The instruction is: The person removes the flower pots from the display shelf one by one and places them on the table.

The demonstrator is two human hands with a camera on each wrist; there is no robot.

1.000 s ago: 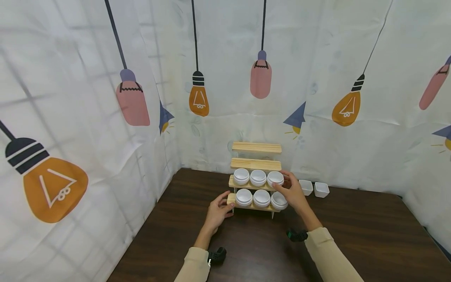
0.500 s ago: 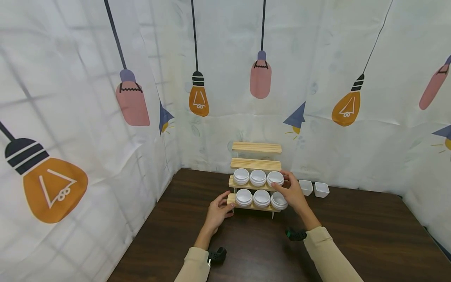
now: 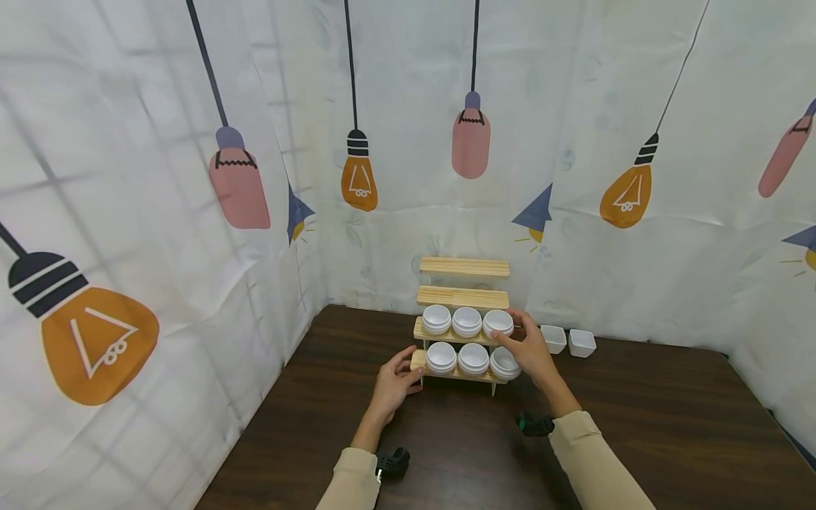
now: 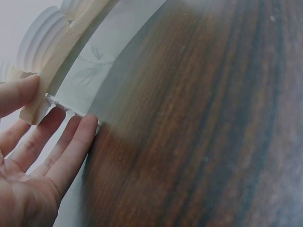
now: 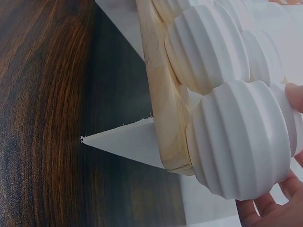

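Note:
A tiered wooden display stand [image 3: 463, 297] with white legs carries ribbed white bowls on its two lower shelves, three to a shelf. At the left end of the lowest shelf, my left hand [image 3: 392, 386] grips the plank [image 4: 71, 49], thumb on top and fingers beneath, by the white leg. My right hand [image 3: 529, 347] holds the right-hand bowl [image 3: 498, 321] of the second shelf between thumb and fingers. Below it sits the right-hand bowl [image 5: 239, 142] of the lowest shelf, large in the right wrist view and hiding part of that hand.
Two square white dishes [image 3: 581, 343] stand right of the stand, at the back of the dark wooden table [image 3: 669, 418]. Behind the table hangs a white curtain [image 3: 408, 227] printed with lamps. The two upper shelves [image 3: 464, 267] hold no bowls.

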